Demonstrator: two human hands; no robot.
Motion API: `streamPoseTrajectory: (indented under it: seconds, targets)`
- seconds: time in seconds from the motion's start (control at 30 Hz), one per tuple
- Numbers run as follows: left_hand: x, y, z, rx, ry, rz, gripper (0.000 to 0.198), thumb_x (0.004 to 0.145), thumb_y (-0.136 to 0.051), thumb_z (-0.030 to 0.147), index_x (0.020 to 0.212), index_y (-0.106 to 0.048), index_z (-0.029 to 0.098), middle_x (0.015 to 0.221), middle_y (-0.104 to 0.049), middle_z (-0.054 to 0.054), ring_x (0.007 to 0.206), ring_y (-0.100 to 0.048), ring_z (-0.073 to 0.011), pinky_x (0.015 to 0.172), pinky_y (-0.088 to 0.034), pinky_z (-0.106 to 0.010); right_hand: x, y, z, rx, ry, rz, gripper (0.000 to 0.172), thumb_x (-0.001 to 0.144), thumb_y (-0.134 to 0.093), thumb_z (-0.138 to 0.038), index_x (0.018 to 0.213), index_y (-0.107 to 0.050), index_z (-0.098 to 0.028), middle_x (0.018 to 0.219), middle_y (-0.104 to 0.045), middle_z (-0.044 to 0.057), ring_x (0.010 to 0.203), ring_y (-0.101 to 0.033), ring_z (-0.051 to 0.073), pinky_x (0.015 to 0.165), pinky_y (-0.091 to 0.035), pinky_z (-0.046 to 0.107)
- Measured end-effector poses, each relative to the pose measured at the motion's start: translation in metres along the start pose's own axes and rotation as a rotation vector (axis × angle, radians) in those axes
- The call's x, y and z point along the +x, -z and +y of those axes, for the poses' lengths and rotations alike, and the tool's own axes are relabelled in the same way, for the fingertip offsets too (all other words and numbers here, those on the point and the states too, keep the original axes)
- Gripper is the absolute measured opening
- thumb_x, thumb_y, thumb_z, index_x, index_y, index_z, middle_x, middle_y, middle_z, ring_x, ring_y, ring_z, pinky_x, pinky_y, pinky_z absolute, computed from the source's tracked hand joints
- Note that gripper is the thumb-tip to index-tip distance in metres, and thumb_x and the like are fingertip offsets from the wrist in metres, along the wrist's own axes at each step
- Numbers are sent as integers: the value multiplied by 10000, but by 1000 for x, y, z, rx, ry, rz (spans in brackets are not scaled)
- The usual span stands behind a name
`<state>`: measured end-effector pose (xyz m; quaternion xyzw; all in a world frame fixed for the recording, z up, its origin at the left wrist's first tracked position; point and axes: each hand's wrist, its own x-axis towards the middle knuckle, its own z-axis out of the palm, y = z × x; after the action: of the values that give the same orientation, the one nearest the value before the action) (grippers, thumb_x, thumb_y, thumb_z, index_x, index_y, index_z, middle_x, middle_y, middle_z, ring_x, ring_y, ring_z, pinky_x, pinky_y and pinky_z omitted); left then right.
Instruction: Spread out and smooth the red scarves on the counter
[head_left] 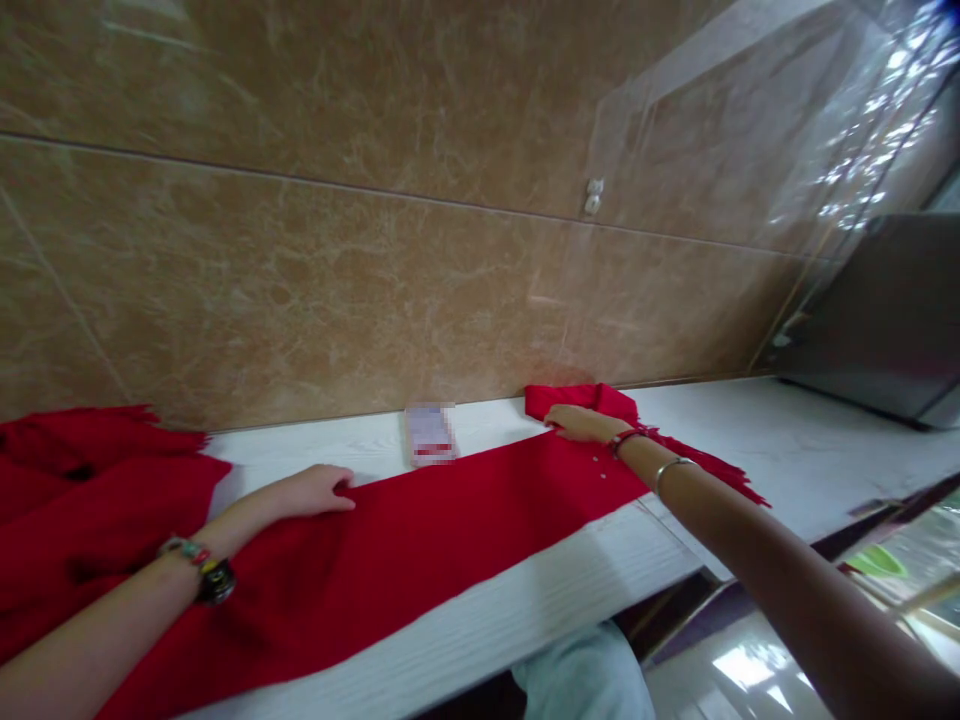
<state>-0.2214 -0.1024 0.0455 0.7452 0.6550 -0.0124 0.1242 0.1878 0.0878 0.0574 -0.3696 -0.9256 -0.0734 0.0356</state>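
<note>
The person's right hand [581,422] bears down with its fingers at a folded part of the red cloth [465,520], while the left hand [322,490] lies loosely curled at the cloth's wall-side edge; whether either one pinches the fabric cannot be told. The cloth stretches lengthwise along a white tabletop [720,450], bunched at the left, with a blurred-out rectangular object [429,436] just beside it, near the brown tiled wall [337,300].
</note>
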Motion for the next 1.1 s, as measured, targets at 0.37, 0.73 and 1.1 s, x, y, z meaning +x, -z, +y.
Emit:
streamPoseTrajectory:
  seconds: [0.37, 0.73, 1.1]
  targets:
    - [-63, -39, 8, 95, -65, 315, 472, 846, -427, 320, 1276, -376, 132, 1335, -356, -152, 1215, -348, -236, 1008, -282, -340, 13, -15, -208, 335, 520, 177, 479, 877, -385, -358, 1297, -370, -128, 1334, -382, 139, 1242, -322, 214, 1023, -291, 388]
    - [-89, -41, 15, 107, -14, 87, 462, 893, -333, 356, 1332, -307, 217, 1415, -251, -98, 1271, -266, -224, 1022, -246, -357, 2, -24, -224, 368, 510, 42, 456, 891, -345, -378, 1286, -403, -158, 1350, -379, 99, 1254, -307, 206, 1039, -264, 397]
    - [-31, -13, 54, 181, -354, 164, 330, 856, -398, 212, 1156, -531, 181, 1285, -454, -87, 1152, -436, -171, 988, -311, -279, -63, -21, -113, 150, 56, 90, 291, 841, -454, -255, 1053, -596, -116, 1060, -609, 117, 1022, -533, 228, 916, -419, 369]
